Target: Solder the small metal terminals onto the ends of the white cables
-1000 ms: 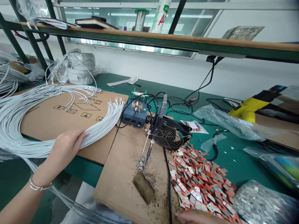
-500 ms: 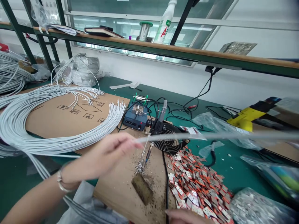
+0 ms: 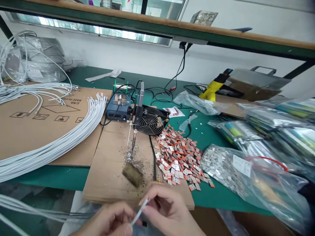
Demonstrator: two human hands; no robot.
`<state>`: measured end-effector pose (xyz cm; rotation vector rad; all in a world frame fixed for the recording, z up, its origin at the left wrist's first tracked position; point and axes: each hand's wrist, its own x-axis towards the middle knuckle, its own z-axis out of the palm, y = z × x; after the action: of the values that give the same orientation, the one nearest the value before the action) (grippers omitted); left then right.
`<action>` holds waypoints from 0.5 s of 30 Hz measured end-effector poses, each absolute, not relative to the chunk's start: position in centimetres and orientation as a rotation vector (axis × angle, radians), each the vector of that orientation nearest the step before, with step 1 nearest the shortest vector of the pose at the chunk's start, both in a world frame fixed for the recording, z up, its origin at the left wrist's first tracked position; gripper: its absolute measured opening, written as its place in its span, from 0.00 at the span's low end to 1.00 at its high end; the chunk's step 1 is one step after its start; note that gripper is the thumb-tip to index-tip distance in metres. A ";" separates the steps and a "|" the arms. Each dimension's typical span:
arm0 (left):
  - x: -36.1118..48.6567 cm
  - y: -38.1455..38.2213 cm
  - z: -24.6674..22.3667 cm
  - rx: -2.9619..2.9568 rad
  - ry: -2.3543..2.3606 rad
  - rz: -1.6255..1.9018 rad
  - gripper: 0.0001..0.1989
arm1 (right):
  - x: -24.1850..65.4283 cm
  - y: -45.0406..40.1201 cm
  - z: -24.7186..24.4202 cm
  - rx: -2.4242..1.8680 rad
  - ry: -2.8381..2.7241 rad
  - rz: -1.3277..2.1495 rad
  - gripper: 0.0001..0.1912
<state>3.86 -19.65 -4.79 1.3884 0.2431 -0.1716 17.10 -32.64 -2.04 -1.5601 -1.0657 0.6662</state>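
Low in the view, my left hand (image 3: 112,219) pinches a light grey cable (image 3: 139,212) a short way below its end. My right hand (image 3: 167,208) closes its thumb and fingers on the same cable near the tip, which points up and away from me. Beyond my hands lies a brownish sponge block (image 3: 133,174) on a cardboard sheet (image 3: 108,183). A soldering iron (image 3: 135,137) hangs in a stand above a small heap of solder bits (image 3: 129,156). Right of the sheet spreads a pile of small metal plates with orange edges (image 3: 177,154).
A blue soldering station (image 3: 118,109) and a black fan (image 3: 151,123) stand behind. A bundle of grey cables (image 3: 81,127) covers the left cardboard. On the right are a bag of metal pieces (image 3: 221,167), a yellow heat gun (image 3: 213,89) and plastic packets (image 3: 270,131). A shelf (image 3: 157,24) crosses above.
My left hand has come down and towards me from the middle, with the cable's end now between both hands. My right hand has moved in beside it. The view has turned right and down.
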 end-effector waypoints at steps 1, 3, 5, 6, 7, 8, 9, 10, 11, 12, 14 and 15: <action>3.9 -19.8 -4.9 1.286 0.280 -0.145 0.27 | 16.8 -32.3 -2.1 -1.574 -1.094 0.686 0.04; 4.1 -20.0 -5.0 1.164 0.335 -0.111 0.27 | 16.5 -31.8 -1.9 -1.596 -1.131 0.683 0.04; 4.4 -20.1 -5.1 1.177 0.382 -0.097 0.27 | 16.3 -31.7 -1.8 -1.612 -1.124 0.660 0.04; 4.5 -20.0 -5.2 1.209 0.402 -0.078 0.25 | 16.2 -31.8 -1.7 -1.622 -1.114 0.647 0.04; 4.5 -20.0 -5.2 1.273 0.415 -0.036 0.23 | 16.2 -31.9 -1.8 -1.634 -1.103 0.634 0.04; 4.4 -19.9 -5.2 1.371 0.414 0.027 0.20 | 16.1 -31.9 -1.9 -1.650 -1.085 0.625 0.05; 4.3 -19.8 -5.3 1.488 0.404 0.117 0.17 | 16.0 -32.0 -2.1 -1.661 -1.063 0.622 0.05; 4.2 -19.7 -5.3 1.608 0.385 0.219 0.14 | 16.0 -32.0 -2.3 -1.667 -1.034 0.622 0.06; 4.0 -19.7 -5.3 1.714 0.360 0.320 0.12 | 15.9 -32.0 -2.7 -1.658 -1.000 0.627 0.06; 3.9 -19.7 -5.3 1.790 0.327 0.401 0.10 | 15.9 -31.9 -3.1 -1.618 -0.954 0.646 0.07; 3.6 -19.7 -5.1 1.823 0.261 0.441 0.09 | 15.9 -31.8 -3.9 -1.438 -0.860 0.782 0.10; 3.5 -19.7 -5.0 1.783 0.251 0.399 0.10 | 16.1 -31.8 -4.2 -1.323 -0.806 0.871 0.12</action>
<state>3.50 -19.70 -4.96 1.7833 0.2506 0.3994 16.11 -31.78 -4.18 -1.3234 -0.8058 0.8713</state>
